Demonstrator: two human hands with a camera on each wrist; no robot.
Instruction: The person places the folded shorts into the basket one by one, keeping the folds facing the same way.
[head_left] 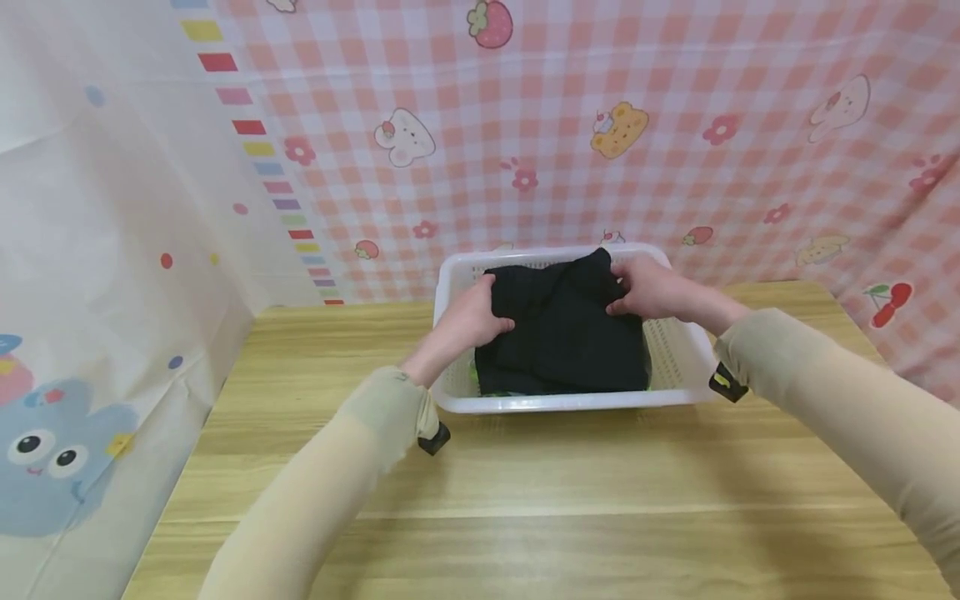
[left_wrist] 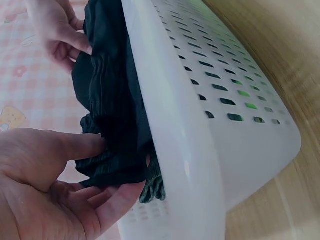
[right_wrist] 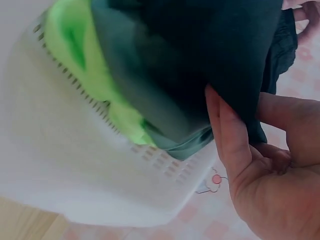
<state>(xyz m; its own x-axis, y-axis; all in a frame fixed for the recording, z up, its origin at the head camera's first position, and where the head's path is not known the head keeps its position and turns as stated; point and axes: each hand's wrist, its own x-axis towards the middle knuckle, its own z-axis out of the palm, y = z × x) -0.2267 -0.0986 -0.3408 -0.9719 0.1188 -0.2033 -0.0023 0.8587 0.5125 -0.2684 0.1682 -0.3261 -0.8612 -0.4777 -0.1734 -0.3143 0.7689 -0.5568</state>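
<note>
A black cloth garment (head_left: 566,333), bunched and partly folded, lies in the white plastic basket (head_left: 536,403). A gathered, elastic-looking edge shows on the garment (left_wrist: 107,85) in the left wrist view. My left hand (head_left: 471,315) pinches its left side between thumb and fingers. On the right, my right hand (head_left: 651,287) grips the garment's upper corner, thumb on one face and fingers on the other. Bright green cloth (right_wrist: 80,55) lies under the black garment inside the basket, mostly covered.
The basket has slotted walls and stands on a wooden table (head_left: 562,500) near its back edge. Behind it hangs a pink checked curtain (head_left: 480,167). A white printed sheet (head_left: 135,208) hangs at the left.
</note>
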